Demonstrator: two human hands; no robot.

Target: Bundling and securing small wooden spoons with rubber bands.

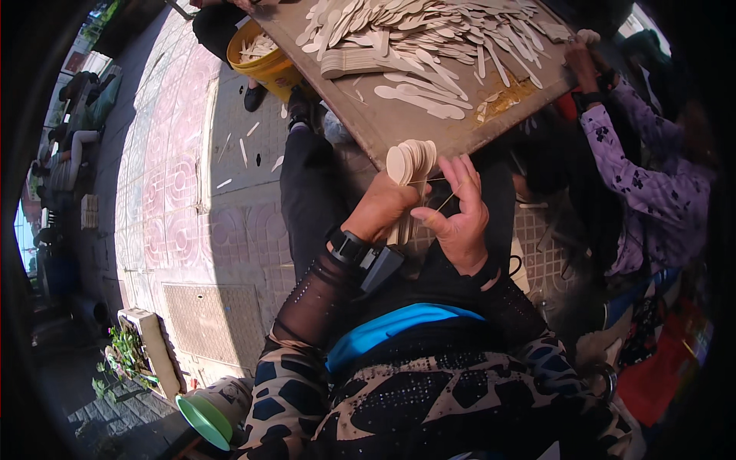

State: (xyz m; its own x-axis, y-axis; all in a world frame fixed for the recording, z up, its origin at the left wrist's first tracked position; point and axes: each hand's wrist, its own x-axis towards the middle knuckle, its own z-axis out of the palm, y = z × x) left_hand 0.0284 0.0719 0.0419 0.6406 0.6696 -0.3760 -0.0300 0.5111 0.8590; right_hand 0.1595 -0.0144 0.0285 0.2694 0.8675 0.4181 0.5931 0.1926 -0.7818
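My left hand [385,204] is closed around a bundle of pale wooden spoons [411,161], held upright with their rounded ends together at the top. The handles come out below the fist. Beside it, my right hand [464,226] has its thumb and fingers spread, with a thin rubber band [446,200] stretched between them toward the bundle. Just beyond both hands is the near corner of a brown table [429,136]. A large heap of loose wooden spoons [414,31] covers its far part, and a few lie nearer.
A yellow bucket [277,74] holding wooden pieces stands left of the table. On the right, a person in a purple patterned sleeve [640,149] reaches to the table edge. Stray sticks [243,152] lie on the paving. A green-rimmed container [201,422] and plants [126,353] are at lower left.
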